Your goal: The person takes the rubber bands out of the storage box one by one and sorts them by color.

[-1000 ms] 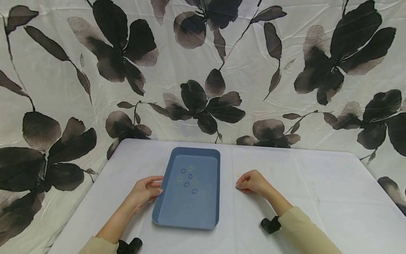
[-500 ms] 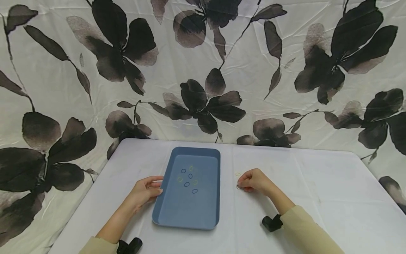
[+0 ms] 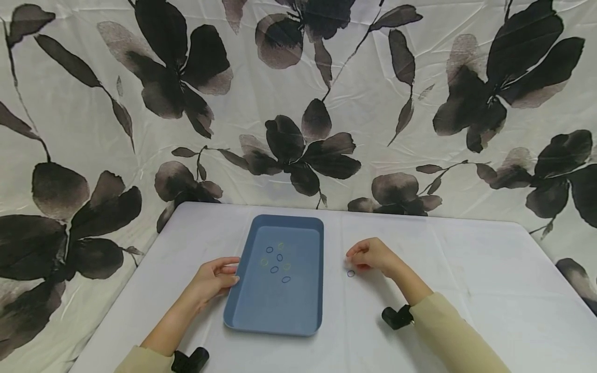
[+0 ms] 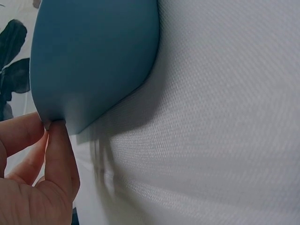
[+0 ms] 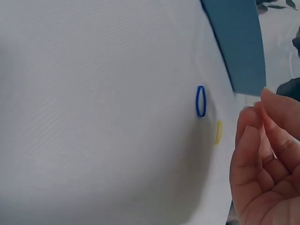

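My left hand (image 3: 212, 280) pinches the left rim of a blue rectangular tray (image 3: 275, 313); in the left wrist view its thumb and fingers meet at the tray's edge. Right of the tray, my right hand (image 3: 373, 255) hovers low over the table, fingers loosely bent and nothing visible between them. A small blue rubber band (image 5: 197, 101) and a yellow rubber band (image 5: 219, 132) lie on the white cloth near that hand in the right wrist view. From the head, the blue one shows just below the fingertips, while the hand hides the yellow one.
Several thin blue and yellow rubber bands lie spread over the tray's floor, among them a blue band (image 3: 283, 280) nearest me. A white cloth (image 3: 466, 269) covers the table. Behind its far edge hangs a floral curtain (image 3: 298, 77).
My right hand has let go of the blue rubber band, which now lies on the cloth, and has shifted slightly away from me over the yellow one. The left hand stays at the tray.
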Tool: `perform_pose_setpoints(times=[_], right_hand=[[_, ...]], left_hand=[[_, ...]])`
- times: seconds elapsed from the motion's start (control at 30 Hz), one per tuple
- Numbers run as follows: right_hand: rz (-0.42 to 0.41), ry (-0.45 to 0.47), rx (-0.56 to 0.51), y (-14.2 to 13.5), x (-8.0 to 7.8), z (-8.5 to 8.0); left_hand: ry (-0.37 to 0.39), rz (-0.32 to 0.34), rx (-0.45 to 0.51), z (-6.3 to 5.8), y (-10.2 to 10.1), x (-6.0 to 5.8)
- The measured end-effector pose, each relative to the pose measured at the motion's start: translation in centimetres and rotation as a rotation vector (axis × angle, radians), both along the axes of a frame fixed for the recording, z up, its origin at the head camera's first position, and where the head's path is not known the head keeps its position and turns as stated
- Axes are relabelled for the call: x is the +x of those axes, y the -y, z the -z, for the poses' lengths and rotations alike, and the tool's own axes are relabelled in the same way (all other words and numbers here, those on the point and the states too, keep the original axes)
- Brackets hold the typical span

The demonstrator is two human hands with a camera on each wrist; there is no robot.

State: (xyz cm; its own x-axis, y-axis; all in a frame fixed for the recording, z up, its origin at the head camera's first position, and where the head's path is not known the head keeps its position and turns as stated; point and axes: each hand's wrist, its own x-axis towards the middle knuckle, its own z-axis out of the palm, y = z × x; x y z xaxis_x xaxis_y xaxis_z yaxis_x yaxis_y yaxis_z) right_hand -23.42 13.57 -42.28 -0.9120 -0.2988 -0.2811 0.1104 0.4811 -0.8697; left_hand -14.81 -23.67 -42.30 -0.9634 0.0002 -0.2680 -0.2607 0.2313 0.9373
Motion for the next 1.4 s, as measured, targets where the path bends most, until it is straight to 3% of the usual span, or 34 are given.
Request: perform_pose_setpoints(times=[0.67,1.4], right_hand=[[-0.072,0.020,-0.041,3.5,-1.9,-2.9],[-0.127,0.034,-0.173,8.7,-2.4,-2.9]], left_hand=[[0.006,-0.002,-0.025,-0.1,0.0,0.0],[0.004,-0.011,-0.014,-0.1,-0.2,0.0]])
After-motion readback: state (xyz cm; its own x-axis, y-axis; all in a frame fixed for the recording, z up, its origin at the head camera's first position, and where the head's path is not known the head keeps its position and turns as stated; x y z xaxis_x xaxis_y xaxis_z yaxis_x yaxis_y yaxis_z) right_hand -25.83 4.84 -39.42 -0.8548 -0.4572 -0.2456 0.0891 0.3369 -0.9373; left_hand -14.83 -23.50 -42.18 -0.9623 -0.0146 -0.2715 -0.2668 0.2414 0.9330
